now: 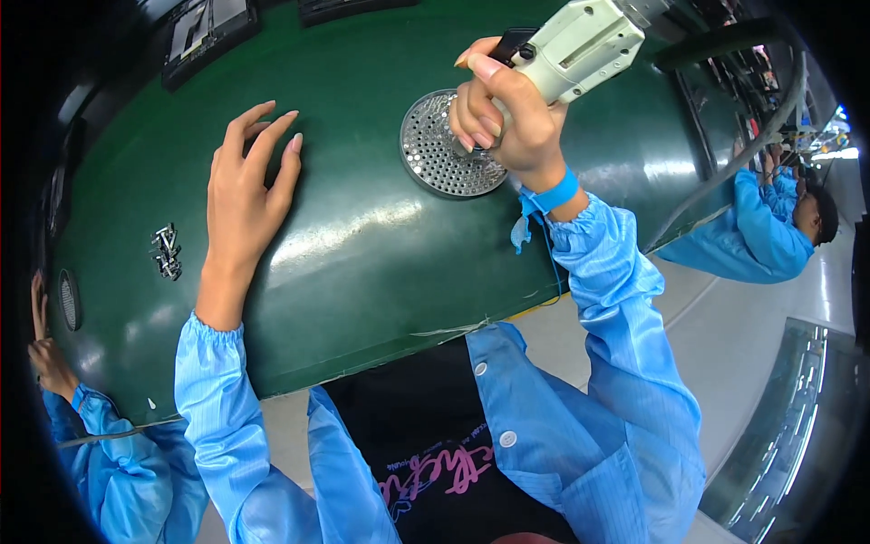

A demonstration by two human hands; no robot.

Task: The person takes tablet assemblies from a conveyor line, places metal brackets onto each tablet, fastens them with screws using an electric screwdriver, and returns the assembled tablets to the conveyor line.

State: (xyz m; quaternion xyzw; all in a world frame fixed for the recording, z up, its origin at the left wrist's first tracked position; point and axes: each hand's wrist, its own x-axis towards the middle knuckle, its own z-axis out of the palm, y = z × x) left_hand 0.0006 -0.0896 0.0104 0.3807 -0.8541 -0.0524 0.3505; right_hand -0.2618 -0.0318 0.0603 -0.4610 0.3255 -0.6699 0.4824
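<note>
My right hand (512,118) is wrapped round the lower end of a pale green power screwdriver (580,50), its thumb along the body near a black lever. The tool's tip is hidden behind my fingers. Below that hand, a round metal tray (433,150) with many small holes rests on the green table. My left hand (246,186) lies on the table to the left of the tray, fingers spread and holding nothing. Nearest to it is a small heap of screws (167,251). A blue wrist strap (553,195) circles my right wrist.
The green table (362,299) has its near edge in front of me. Black framed units (210,36) stand at its far side. A second round tray (69,299) is at the far left, near a co-worker's hands (53,363). Another co-worker (770,227) sits right, past a grey cable (725,177).
</note>
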